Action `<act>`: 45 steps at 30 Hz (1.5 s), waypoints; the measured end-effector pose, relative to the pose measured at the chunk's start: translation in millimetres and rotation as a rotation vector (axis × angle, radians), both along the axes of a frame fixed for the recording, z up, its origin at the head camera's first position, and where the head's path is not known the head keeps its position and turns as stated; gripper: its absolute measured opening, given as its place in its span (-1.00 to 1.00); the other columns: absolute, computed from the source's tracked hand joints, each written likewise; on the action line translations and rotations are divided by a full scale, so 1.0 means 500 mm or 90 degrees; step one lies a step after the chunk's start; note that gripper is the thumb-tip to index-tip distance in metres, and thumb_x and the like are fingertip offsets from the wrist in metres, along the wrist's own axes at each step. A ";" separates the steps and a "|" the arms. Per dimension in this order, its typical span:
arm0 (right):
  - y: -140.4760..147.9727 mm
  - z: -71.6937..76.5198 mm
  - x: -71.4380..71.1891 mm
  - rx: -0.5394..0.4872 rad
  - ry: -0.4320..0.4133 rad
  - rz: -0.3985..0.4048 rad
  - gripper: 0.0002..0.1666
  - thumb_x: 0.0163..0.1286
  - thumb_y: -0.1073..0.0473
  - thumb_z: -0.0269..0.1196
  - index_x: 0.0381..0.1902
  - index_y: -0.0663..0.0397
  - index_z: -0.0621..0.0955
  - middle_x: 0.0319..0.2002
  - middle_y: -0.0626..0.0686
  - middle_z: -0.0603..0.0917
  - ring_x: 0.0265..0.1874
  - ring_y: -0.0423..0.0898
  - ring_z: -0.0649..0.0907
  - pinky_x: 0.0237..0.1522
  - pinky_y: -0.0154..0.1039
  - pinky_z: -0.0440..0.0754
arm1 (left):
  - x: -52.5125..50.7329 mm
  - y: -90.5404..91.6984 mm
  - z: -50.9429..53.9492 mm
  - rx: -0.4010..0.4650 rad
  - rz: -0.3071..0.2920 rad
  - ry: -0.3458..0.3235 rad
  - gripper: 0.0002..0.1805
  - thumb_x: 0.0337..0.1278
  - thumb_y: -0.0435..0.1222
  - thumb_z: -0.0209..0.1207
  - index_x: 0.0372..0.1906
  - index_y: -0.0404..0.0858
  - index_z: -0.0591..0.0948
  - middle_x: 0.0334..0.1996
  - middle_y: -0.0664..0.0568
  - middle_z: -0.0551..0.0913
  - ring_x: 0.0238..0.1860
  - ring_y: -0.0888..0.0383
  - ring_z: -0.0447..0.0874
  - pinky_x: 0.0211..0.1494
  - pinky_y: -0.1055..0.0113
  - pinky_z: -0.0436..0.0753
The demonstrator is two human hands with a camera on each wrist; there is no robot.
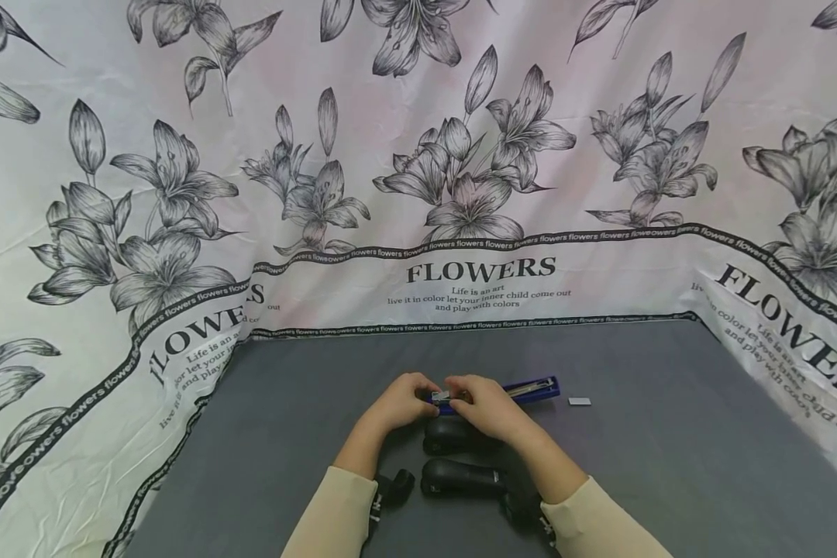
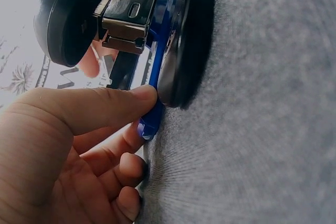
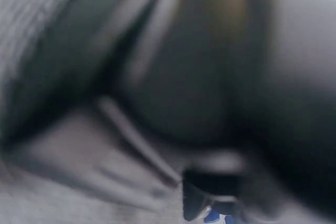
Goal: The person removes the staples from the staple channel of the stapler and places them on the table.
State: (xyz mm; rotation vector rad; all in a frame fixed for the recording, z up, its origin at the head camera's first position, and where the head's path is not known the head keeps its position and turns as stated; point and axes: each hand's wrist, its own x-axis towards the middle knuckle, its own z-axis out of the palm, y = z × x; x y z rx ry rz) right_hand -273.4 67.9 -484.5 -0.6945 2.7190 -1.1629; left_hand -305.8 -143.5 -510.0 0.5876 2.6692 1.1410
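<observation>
A long blue stapler (image 1: 545,391) lies opened out on the table, its metal channel exposed. My left hand (image 1: 399,403) pinches its left end between thumb and fingers; in the left wrist view the thumb presses on the blue end (image 2: 151,121). My right hand (image 1: 490,407) has its fingers curled over the blue stapler near the middle, beside a small silvery part (image 1: 441,396). Whether it also holds something small is hidden. A black stapler (image 1: 449,435) stands just in front of the blue one. Dark, blurred shapes fill the right wrist view.
Another black stapler (image 1: 463,477) lies nearer me, between my forearms. A small whitish strip (image 1: 580,401) rests right of the blue stapler. The grey table (image 1: 286,434) is bordered by flower-printed cloth (image 1: 481,287) at the back and sides.
</observation>
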 end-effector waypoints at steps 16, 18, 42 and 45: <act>-0.008 0.002 0.000 -0.034 -0.038 -0.043 -0.58 0.43 0.34 0.31 0.22 0.24 0.66 -0.18 -0.03 0.66 -0.40 -0.15 0.52 -0.36 -0.21 0.50 | -0.002 0.006 0.003 0.006 0.002 -0.002 -0.66 0.09 -0.36 0.45 0.02 -0.25 0.76 -0.06 0.02 0.66 -0.22 0.17 0.55 -0.16 0.20 0.57; -0.010 0.005 0.001 -0.040 -0.042 -0.043 -0.59 0.43 0.35 0.30 0.22 0.26 0.66 -0.18 -0.01 0.67 -0.43 -0.13 0.52 -0.39 -0.22 0.49 | -0.002 0.006 0.004 0.006 0.003 -0.001 -0.66 0.09 -0.36 0.45 0.02 -0.25 0.76 -0.06 0.01 0.66 -0.23 0.17 0.55 -0.16 0.20 0.57; -0.037 -0.009 0.008 -0.069 0.052 -0.160 -0.80 0.37 0.32 0.38 -0.06 0.18 0.79 -0.15 0.07 0.80 -0.19 0.02 0.75 -0.16 -0.05 0.70 | 0.005 0.005 0.002 0.013 0.010 0.004 -0.68 0.10 -0.38 0.43 0.00 -0.24 0.78 -0.06 0.02 0.66 -0.16 0.12 0.58 -0.12 0.15 0.59; -0.036 -0.007 0.006 -0.070 0.050 -0.167 -0.82 0.37 0.31 0.38 -0.09 0.16 0.79 -0.19 0.04 0.79 -0.26 -0.03 0.74 -0.23 -0.08 0.68 | 0.004 0.005 0.001 0.008 0.010 0.004 -0.67 0.11 -0.37 0.43 0.02 -0.24 0.77 -0.05 0.02 0.66 -0.12 0.09 0.59 -0.08 0.11 0.59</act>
